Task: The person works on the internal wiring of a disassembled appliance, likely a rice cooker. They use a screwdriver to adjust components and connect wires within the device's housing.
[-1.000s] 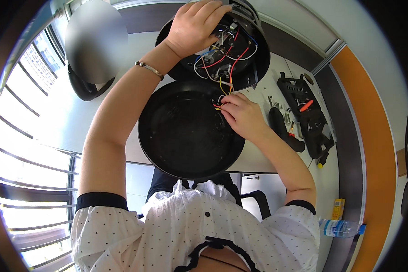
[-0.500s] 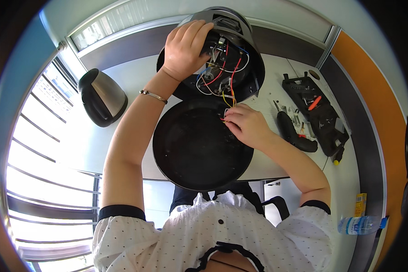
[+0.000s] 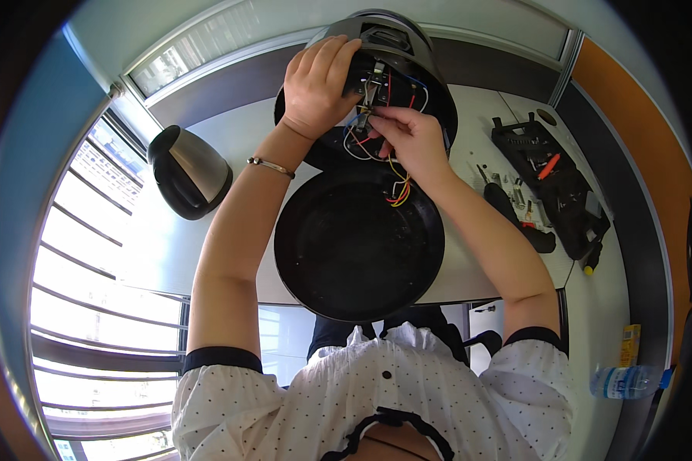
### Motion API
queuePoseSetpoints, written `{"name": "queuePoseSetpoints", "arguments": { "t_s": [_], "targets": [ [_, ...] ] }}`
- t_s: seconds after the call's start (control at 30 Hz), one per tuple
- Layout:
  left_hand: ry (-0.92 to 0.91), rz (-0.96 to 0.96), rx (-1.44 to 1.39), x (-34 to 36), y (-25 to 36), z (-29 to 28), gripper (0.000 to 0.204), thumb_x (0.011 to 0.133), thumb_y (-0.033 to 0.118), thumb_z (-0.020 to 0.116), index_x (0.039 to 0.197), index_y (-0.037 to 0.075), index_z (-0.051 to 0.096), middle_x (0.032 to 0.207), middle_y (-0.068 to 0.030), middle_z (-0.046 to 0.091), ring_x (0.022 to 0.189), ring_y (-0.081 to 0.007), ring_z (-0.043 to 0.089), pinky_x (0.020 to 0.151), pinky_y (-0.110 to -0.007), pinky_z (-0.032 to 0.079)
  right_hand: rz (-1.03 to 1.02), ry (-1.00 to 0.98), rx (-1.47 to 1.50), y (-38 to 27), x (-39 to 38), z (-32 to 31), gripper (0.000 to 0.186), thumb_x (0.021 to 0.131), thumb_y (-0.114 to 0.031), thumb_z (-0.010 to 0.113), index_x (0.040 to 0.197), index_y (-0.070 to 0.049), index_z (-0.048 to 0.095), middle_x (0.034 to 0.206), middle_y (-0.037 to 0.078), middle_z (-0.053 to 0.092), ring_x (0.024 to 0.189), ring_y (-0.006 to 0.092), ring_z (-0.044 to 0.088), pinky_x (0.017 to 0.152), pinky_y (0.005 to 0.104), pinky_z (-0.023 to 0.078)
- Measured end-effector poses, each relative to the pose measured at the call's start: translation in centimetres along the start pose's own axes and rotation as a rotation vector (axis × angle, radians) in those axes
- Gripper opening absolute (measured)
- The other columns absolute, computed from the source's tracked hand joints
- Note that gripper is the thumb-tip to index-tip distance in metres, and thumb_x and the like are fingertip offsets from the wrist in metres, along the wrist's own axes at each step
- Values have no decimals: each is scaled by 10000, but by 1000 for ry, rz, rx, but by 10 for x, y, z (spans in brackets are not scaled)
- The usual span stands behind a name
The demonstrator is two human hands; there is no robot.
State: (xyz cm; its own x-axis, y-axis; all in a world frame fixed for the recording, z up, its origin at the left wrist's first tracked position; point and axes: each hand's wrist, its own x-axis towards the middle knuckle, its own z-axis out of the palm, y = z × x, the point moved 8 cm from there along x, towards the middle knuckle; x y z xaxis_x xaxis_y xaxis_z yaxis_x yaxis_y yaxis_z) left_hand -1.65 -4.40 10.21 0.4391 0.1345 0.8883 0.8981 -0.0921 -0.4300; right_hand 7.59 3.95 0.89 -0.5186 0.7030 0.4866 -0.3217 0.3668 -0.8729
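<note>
A dark round electric cooker [image 3: 419, 60] lies tipped at the back of the table, its opened underside toward me. Red, white, blue and yellow wires and metal brackets show inside. My left hand [image 3: 321, 86] grips its upper left rim, fingers over the outside and thumb at the opening. Inside the opening, my right hand [image 3: 414, 142] is closed in a pinch by a metal bracket and wires; what its fingertips hold is hidden. A bundle of red and yellow wires [image 3: 399, 201] hangs down onto a shallow round black cover [image 3: 354, 250] in front of the cooker.
A steel and black kettle [image 3: 194, 173] lies at the left. To the right are a black power screwdriver [image 3: 507, 207], loose metal bits and an open black tool case [image 3: 534, 154] with a red-handled tool. A water bottle [image 3: 629, 382] lies at the lower right beside a yellow box [image 3: 630, 346].
My right hand has left the wire bundle over the black cover and moved up into the cooker's opening. My left hand stays on the rim. The whole view has shifted slightly.
</note>
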Motion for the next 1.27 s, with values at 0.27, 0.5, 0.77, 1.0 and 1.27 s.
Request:
{"name": "queuePoseSetpoints", "arguments": {
  "t_s": [0.27, 0.5, 0.77, 1.0, 1.27],
  "targets": [
    [-18, -10, -7, -1, 0, 1, 674, 536, 141, 709, 1189, 87, 555, 1147, -78, 578, 1065, -253, 574, 884, -383, 466, -249, 131, -204, -21, -10, 4, 124, 850, -47, 639, 922, 45, 680, 665, 102, 659, 495, 129, 599, 473, 244, 464],
    [15, 10, 11, 0, 2, 0, 605, 569, 129, 675, 1164, 80, 572, 1119, -83, 588, 1037, -250, 585, 861, -375, 473, -313, 160, -272, -34, -9, 5, 100, 849, -48, 635, 864, 44, 670, 645, 102, 646, 517, 138, 613, 489, 252, 470],
    [35, 21, 20, 2, 2, -1, 538, 605, 131, 655, 1135, 71, 589, 1088, -81, 603, 996, -246, 603, 835, -365, 483, -112, 87, -38, -27, -1, 4, 105, 871, -31, 620, 913, 56, 659, 683, 75, 643, 545, 95, 590, 507, 225, 475],
    [47, 5, 12, 5, 5, -5, 517, 616, 121, 647, 1128, 66, 595, 1076, -75, 608, 1001, -242, 601, 829, -358, 483, -359, 107, -220, -44, -2, 7, 93, 870, -19, 616, 918, 48, 658, 705, 92, 649, 528, 122, 603, 498, 228, 480],
    [12, 19, 23, -1, -1, 2, 573, 639, 174, 695, 1186, 67, 566, 1161, -101, 600, 1028, -275, 603, 873, -373, 482, -309, 90, -211, -41, 7, 9, 105, 878, -35, 609, 923, 47, 658, 711, 94, 658, 537, 130, 619, 512, 231, 489]
  ]
}}
